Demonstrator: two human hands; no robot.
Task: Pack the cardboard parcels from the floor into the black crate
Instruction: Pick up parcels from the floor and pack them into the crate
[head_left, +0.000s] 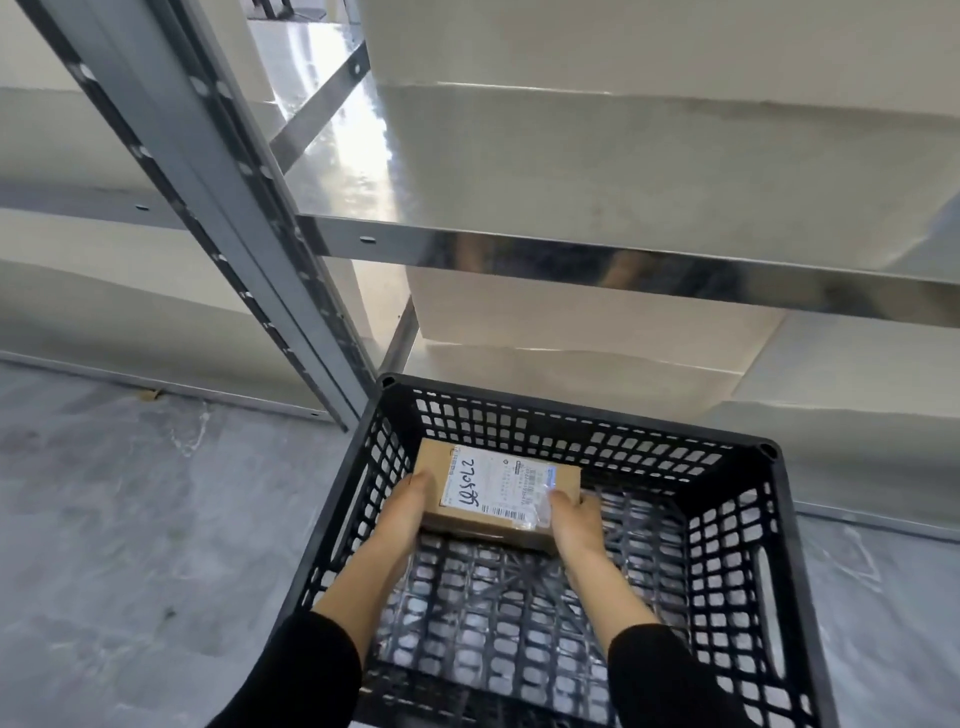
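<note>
A black lattice crate (727, 545) stands on the grey floor in front of me. Inside it, near the far left corner, is a small brown cardboard parcel (498, 493) with a white shipping label bearing handwritten digits. My left hand (408, 506) holds the parcel's left end, and my right hand (574, 522) holds its right end, fingers curled round the edges. Both arms reach down into the crate in black sleeves. Whether the parcel rests on the crate's bottom or hangs just above it, I cannot tell.
A grey metal shelving upright (249, 218) and a shiny crossbar (571, 254) rise right behind the crate. Large pale cartons (597, 156) fill the shelves. Grey concrete floor (130, 519) spreads to the left.
</note>
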